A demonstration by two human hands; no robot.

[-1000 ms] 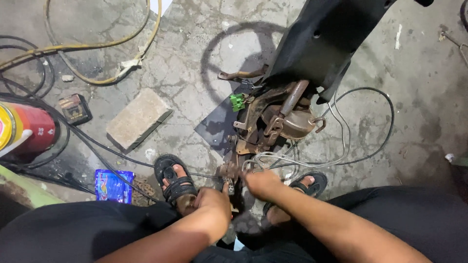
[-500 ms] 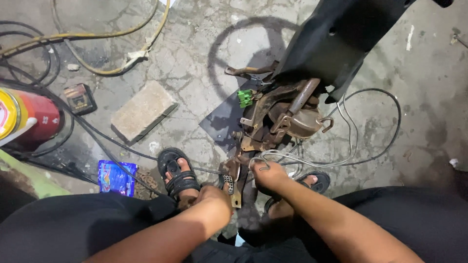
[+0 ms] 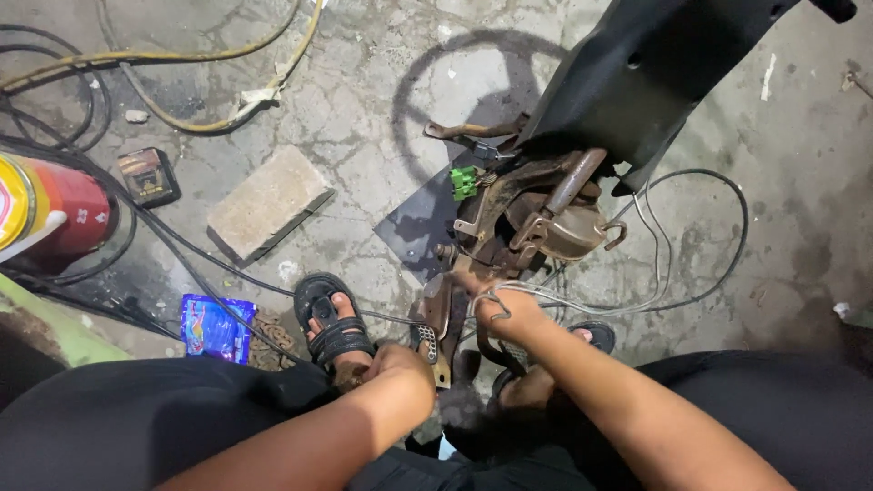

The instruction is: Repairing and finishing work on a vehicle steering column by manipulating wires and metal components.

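Nearest the camera, two bare forearms reach down over dark trousers toward a rusty pedal assembly (image 3: 518, 227) that lies on the cracked concrete floor (image 3: 364, 118); every place below is told from that assembly. The left hand (image 3: 396, 362) sits at its near-left end, fingers curled shut by the ribbed pedal pad (image 3: 426, 344), though whether it actually grips the pad cannot be told. The right hand (image 3: 505, 314) is at the near end too, closed around a bent metal piece and a loop of the thin pale cables (image 3: 582, 305) that run off to the near right.

Two feet in black sandals flank the near end: one (image 3: 335, 323) to the left, the other (image 3: 591, 335) to the right, mostly hidden behind the right forearm. The hands and arms cover the lowest part of the assembly.

Left of the assembly, near the left sandal, lies one blue foil packet (image 3: 214, 327). Farther left is one flat grey brick (image 3: 266, 202), then one small dark box (image 3: 148, 175), and at the far left edge one red and yellow cylinder (image 3: 50, 214) among black cables (image 3: 164, 241).

A dark flat sheet (image 3: 414, 227) lies under the assembly's left side, and one green plug connector (image 3: 465, 182) sits on its upper left. A black moulded panel (image 3: 655, 73) overhangs the far side, hiding the assembly's top. One yellowish hose (image 3: 200, 118) curls far to the upper left.
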